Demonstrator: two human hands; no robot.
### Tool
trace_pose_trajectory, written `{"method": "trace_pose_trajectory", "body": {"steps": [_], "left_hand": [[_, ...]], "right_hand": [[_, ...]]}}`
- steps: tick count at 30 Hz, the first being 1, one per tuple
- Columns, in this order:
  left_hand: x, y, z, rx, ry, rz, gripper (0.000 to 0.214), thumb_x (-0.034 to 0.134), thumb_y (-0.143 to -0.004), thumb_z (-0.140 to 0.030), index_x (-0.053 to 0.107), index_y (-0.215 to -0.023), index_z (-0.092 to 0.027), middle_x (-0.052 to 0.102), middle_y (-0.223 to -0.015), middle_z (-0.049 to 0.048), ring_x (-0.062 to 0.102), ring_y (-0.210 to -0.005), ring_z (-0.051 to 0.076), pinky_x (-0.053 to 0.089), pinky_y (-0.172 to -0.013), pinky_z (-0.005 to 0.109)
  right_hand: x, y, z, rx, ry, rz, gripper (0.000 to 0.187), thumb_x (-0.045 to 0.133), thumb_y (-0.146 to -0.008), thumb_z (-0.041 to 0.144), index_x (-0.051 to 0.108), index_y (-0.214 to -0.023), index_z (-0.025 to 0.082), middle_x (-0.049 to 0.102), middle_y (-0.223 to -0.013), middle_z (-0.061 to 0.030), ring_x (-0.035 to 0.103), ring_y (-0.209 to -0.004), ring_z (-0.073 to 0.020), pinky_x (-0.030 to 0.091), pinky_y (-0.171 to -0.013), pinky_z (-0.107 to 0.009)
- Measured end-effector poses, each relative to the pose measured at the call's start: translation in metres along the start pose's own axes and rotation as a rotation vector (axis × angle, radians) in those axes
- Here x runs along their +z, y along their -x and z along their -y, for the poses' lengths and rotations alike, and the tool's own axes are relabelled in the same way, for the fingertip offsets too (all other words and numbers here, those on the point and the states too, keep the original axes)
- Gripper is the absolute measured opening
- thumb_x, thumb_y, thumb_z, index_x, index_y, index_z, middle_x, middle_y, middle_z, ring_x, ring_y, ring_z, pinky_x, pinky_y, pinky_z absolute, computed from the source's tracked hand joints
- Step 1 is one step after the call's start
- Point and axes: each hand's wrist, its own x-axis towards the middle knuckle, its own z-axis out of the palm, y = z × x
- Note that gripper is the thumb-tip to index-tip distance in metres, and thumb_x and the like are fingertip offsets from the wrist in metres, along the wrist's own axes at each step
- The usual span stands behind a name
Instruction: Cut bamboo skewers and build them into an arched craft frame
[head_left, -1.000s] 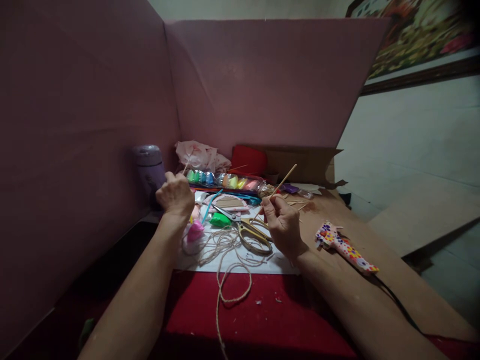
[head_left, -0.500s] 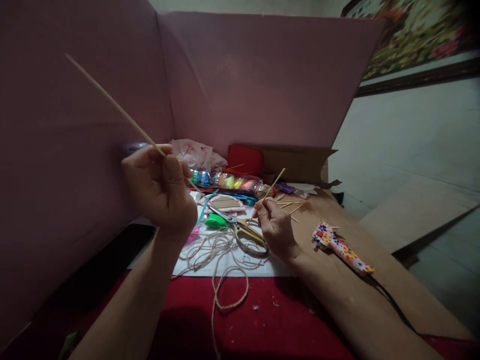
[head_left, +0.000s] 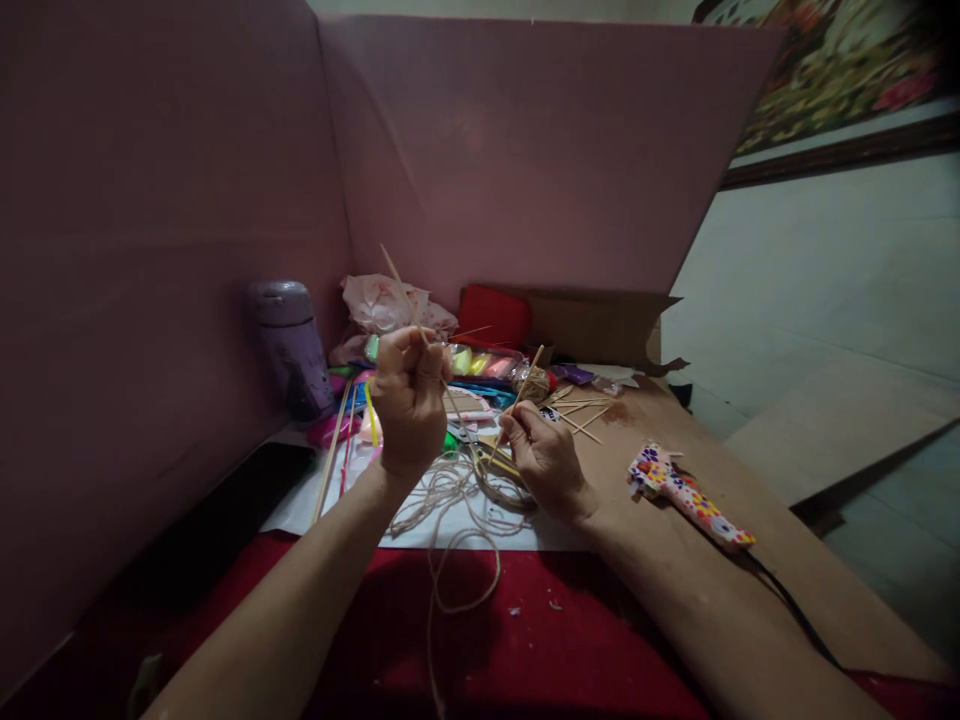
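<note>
My left hand (head_left: 409, 400) is closed round a long thin wooden stick (head_left: 397, 280) that slants up and to the left above my fingers. My right hand (head_left: 544, 455) pinches a second wooden stick (head_left: 529, 372) that points up toward the back. Both hands hover over a white sheet (head_left: 465, 520) with loose jute twine (head_left: 457, 560) and gold-handled scissors (head_left: 491, 470) between them. Behind the hands lies a row of coloured clay packets (head_left: 480, 362).
A purple flask (head_left: 289, 345) stands at the left by the pink cardboard screen (head_left: 525, 150). A patterned glue gun (head_left: 686, 495) with a black cord lies at the right on brown cardboard. More sticks (head_left: 581, 410), a red pouch (head_left: 495, 318) and a crumpled bag (head_left: 382, 300) sit at the back.
My left hand lifted a long stick from beside the flask, raised it high to the left, then brought it in toward the middle near my right hand.
</note>
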Motion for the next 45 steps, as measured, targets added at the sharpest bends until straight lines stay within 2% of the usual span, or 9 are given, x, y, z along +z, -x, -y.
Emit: {"method": "trace_pose_trajectory", "body": {"steps": [6,10,14,23,31,40,45], "left_hand": [[0.002,0.013,0.011,-0.034,-0.120,0.101,0.010,0.054,-0.082,-0.025,0.050,-0.091,-0.020,0.051,-0.065,-0.0036,0.049,-0.056,0.007,0.039,-0.052,0.019],[0.002,0.023,0.017,-0.079,-0.236,0.268,0.005,0.053,-0.082,-0.023,0.051,-0.080,-0.019,0.051,-0.062,-0.0035,0.047,-0.054,0.007,0.038,-0.053,0.020],[0.002,0.027,0.020,-0.077,-0.322,0.389,0.010,0.053,-0.081,-0.023,0.052,-0.072,-0.018,0.053,-0.063,-0.0023,0.050,-0.058,0.009,0.039,-0.057,0.021],[0.005,0.025,0.024,-0.264,-0.157,0.312,0.011,0.057,-0.076,-0.021,0.052,-0.067,-0.018,0.048,-0.059,-0.0042,0.044,-0.053,0.008,0.036,-0.051,0.020],[0.008,0.025,0.021,-0.373,0.005,0.318,0.014,0.060,-0.074,-0.022,0.053,-0.063,-0.017,0.054,-0.058,-0.0032,0.043,-0.048,0.006,0.035,-0.047,0.020],[0.010,0.024,0.015,-0.578,0.125,0.346,0.017,0.067,-0.068,-0.028,0.059,-0.064,-0.013,0.061,-0.058,0.0002,0.041,-0.040,0.004,0.032,-0.039,0.018],[0.009,0.024,0.018,-0.625,0.171,0.378,0.018,0.069,-0.065,-0.028,0.062,-0.065,-0.012,0.058,-0.052,-0.0014,0.041,-0.039,0.004,0.031,-0.037,0.017]], "right_hand": [[0.004,0.002,-0.003,-0.004,0.038,0.053,0.023,0.040,-0.091,0.028,0.049,-0.070,0.021,0.055,-0.065,-0.0011,0.053,-0.060,-0.0142,0.035,-0.059,-0.023],[0.008,0.003,-0.006,0.006,0.042,0.105,0.015,0.047,-0.086,0.024,0.051,-0.072,0.021,0.056,-0.063,0.0003,0.051,-0.058,-0.0141,0.032,-0.055,-0.023],[0.009,0.002,-0.009,0.031,-0.093,0.119,0.013,0.047,-0.083,0.019,0.052,-0.070,0.021,0.055,-0.062,0.0018,0.049,-0.056,-0.0123,0.033,-0.054,-0.021],[0.007,0.000,-0.009,-0.044,-0.156,0.146,0.013,0.047,-0.081,0.016,0.053,-0.070,0.020,0.054,-0.063,0.0013,0.047,-0.057,-0.0116,0.034,-0.055,-0.021],[0.013,0.003,-0.011,0.058,-0.298,0.170,0.011,0.047,-0.082,0.020,0.055,-0.075,0.020,0.050,-0.055,0.0036,0.044,-0.051,-0.0105,0.036,-0.053,-0.021],[0.017,0.003,-0.016,0.098,-0.340,0.161,0.019,0.051,-0.081,0.022,0.052,-0.062,0.018,0.047,-0.054,0.0037,0.040,-0.049,-0.0089,0.034,-0.051,-0.020],[0.016,0.002,-0.013,0.099,-0.340,0.195,0.020,0.048,-0.080,0.020,0.045,-0.060,0.019,0.045,-0.055,0.0034,0.039,-0.052,-0.0101,0.034,-0.052,-0.021]]}}
